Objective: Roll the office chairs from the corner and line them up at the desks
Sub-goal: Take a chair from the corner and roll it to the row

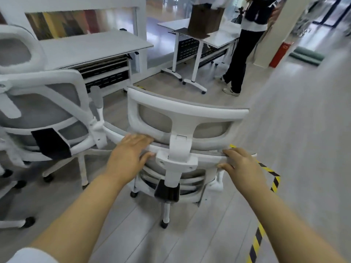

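A white-framed office chair with grey mesh [185,118] stands right in front of me, its back and headrest toward me. My left hand [131,154] grips the top rim of its backrest left of the headrest post, fingers over the rim and thumb under it. My right hand [243,166] grips the same rim on the right side. A second white and grey chair [51,114] stands close on the left, almost touching the first. A white desk [95,48] lies ahead on the left.
More white desks [218,37] with a brown bag [206,19] stand at the back right, and a person [245,46] stands beside them. A white pillar fills the right side. Yellow-black tape [266,205] runs along the floor by it. Open grey floor lies between the desks.
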Tool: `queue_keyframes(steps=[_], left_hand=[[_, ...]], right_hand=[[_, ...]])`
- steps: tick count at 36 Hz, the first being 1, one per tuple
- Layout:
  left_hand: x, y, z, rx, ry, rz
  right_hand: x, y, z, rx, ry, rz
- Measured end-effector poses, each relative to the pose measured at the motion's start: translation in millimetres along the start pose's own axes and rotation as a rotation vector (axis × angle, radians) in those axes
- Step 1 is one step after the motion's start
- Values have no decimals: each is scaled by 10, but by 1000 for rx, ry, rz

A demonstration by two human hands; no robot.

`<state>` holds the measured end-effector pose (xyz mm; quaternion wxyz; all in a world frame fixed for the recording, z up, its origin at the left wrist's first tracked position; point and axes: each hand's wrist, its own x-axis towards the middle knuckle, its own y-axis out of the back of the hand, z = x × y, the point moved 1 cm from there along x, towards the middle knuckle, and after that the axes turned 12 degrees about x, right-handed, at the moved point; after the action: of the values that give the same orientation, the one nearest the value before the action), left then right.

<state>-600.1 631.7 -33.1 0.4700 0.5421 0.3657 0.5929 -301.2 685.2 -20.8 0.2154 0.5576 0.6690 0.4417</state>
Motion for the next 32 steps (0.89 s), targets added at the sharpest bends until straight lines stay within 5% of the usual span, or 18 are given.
queue_keyframes(steps=[16,32], left_hand=[[1943,-665,-195,3,62,116],[3382,-975,-997,24,209,86]], right_hand=[[2053,-149,791,42,33,55],[4173,-581,786,82,123,-87]])
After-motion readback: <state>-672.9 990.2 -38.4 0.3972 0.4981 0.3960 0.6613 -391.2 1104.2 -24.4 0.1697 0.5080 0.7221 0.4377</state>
